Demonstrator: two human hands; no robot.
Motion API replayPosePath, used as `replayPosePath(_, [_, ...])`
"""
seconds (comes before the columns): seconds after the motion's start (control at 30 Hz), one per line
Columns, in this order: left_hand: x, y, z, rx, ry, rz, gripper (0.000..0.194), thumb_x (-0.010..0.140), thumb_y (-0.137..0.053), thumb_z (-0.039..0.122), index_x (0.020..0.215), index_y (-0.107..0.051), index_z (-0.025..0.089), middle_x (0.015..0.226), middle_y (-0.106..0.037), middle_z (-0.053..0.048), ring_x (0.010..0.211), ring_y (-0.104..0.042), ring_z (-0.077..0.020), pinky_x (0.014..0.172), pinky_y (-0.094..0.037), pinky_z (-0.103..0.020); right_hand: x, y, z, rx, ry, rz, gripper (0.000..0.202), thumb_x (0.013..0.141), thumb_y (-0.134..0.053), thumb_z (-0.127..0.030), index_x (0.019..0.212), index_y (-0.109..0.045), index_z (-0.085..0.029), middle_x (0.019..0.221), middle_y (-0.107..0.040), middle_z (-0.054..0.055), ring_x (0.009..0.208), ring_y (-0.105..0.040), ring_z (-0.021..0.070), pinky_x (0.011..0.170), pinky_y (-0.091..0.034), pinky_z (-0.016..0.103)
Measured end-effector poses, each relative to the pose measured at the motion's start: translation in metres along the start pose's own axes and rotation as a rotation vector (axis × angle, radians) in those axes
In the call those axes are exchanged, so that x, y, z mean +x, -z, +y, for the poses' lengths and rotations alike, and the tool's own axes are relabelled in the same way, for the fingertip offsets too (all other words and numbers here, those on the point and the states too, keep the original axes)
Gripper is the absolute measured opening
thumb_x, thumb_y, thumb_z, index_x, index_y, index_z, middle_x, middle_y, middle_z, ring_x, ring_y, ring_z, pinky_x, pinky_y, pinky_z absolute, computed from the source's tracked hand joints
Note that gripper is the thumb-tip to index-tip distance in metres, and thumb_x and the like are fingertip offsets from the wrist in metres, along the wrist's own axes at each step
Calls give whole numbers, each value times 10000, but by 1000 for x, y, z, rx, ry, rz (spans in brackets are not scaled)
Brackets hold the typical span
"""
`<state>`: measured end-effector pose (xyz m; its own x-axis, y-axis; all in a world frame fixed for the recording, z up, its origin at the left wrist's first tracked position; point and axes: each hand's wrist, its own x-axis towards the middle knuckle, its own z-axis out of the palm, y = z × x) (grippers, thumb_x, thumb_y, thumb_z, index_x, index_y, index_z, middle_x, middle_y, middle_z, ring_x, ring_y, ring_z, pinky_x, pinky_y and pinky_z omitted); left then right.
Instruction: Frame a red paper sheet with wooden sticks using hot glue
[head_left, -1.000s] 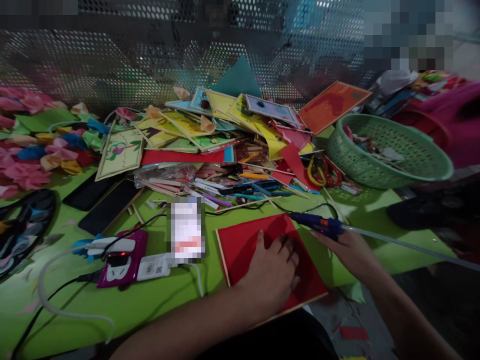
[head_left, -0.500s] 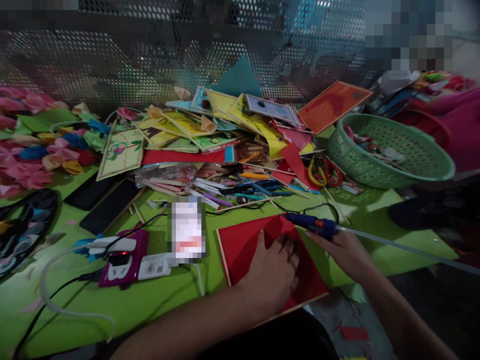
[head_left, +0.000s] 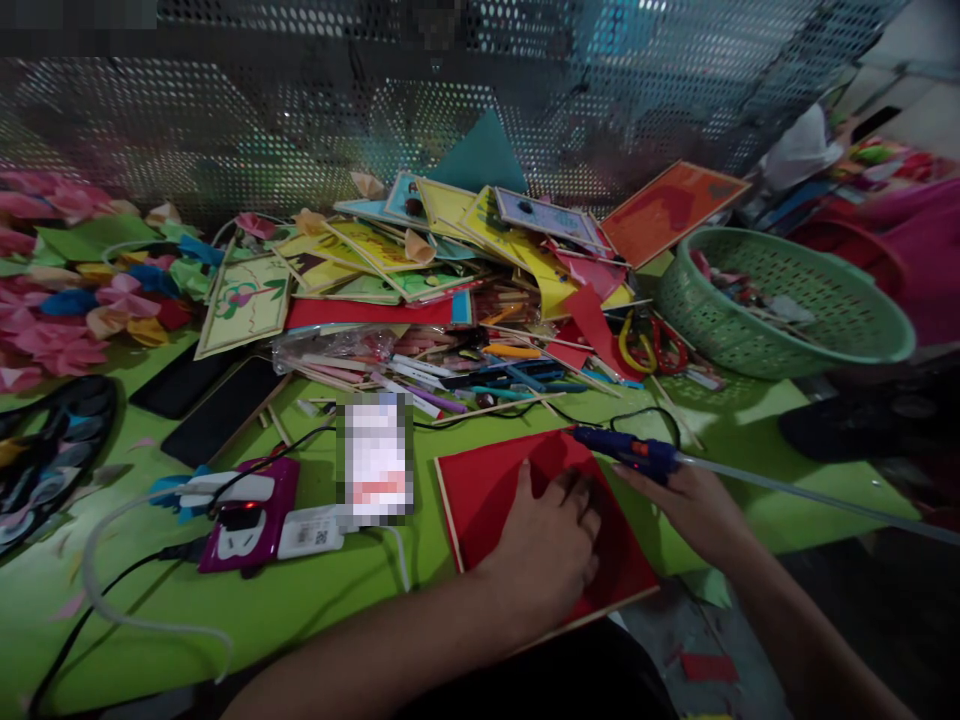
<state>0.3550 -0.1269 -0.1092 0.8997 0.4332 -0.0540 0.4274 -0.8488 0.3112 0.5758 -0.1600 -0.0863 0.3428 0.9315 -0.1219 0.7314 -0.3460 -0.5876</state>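
A square red card lies at the table's front edge, with thin pale sticks along its left and near edges. My left hand rests on the card, its fingers spread and holding nothing. My right hand is wrapped round a blue hot glue gun. The gun's nozzle is at the card's far right corner; whether it touches cannot be made out. A long translucent glue stick runs out of the gun's back to the right.
Behind the card lie pens and sticks, scissors and a heap of framed paper pictures. A green basket stands at right. On the left are a purple power strip, cables, dark phones and paper flowers.
The camera view has shifted very slightly. Both hands, the card and the glue gun keep nearly the same places.
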Motion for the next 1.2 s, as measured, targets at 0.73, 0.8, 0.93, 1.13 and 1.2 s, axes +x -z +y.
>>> replayPosePath(0.73, [-2,8,1,-3,7,12,472,1065,-475,439,1438,-584,170,1619,-497,-110,1489,-405,-299,1185,-348,-724,0,6,5,-30,-10,40,439,768,-630,-676,702,-717,-250,699,-750,61,748,-722,307,617,-533,343])
replayPosePath(0.8, [-2,9,1,-3,10,-5,476,1060,-485,428,1448,-578,168,1625,-487,-117,1498,-394,-305,1183,-337,-739,-1,5,1,-22,-8,31,427,767,-634,-663,723,-735,-251,695,-748,58,742,-721,308,620,-539,347])
replayPosePath(0.93, [-1,12,0,-8,1,-67,497,1051,-504,421,1473,-567,167,1643,-455,-129,1527,-357,-322,1185,-318,-754,-3,-1,-5,-3,15,-12,440,791,-628,-661,760,-762,-243,762,-782,65,759,-726,314,658,-556,363])
replayPosePath(1.13, [0,12,-1,3,-18,-65,483,1041,-512,403,1451,-595,161,1659,-427,-135,1518,-362,-341,1177,-320,-753,-2,-8,-1,88,47,-86,460,843,-639,-628,951,-794,-208,880,-810,61,857,-741,310,749,-578,365])
replayPosePath(1.2, [0,11,-1,-10,-17,-71,481,1041,-507,391,1457,-590,164,1656,-432,-134,1510,-370,-345,1173,-323,-754,-1,-8,4,104,54,-83,455,840,-644,-630,948,-792,-213,881,-809,60,857,-742,312,755,-586,376])
